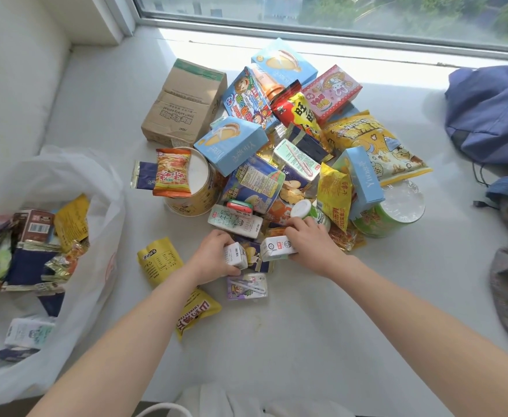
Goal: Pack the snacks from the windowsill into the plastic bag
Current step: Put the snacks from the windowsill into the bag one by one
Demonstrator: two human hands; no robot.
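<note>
Left hand point(216, 251) is curling round a small white carton point(235, 256), right hand point(310, 236) is gripping a second carton point(273, 248), both at the snack pile's point(255, 176) 6 o'clock edge. Plastic bag point(102, 224) is gaping at their 9 o'clock, with the left hand nearer. Fingertips are partly hidden, so the grips are probably firm.

I see a white, dark-printed carton point(235, 256) in the left hand point(215, 254), and a second carton point(276, 248), white with a red mark, under the right hand point(310, 240). Left of the left hand: a yellow packet point(160, 260), black lettering. Beyond both: a pale blue box point(231, 145), a pink box point(331, 91).
</note>
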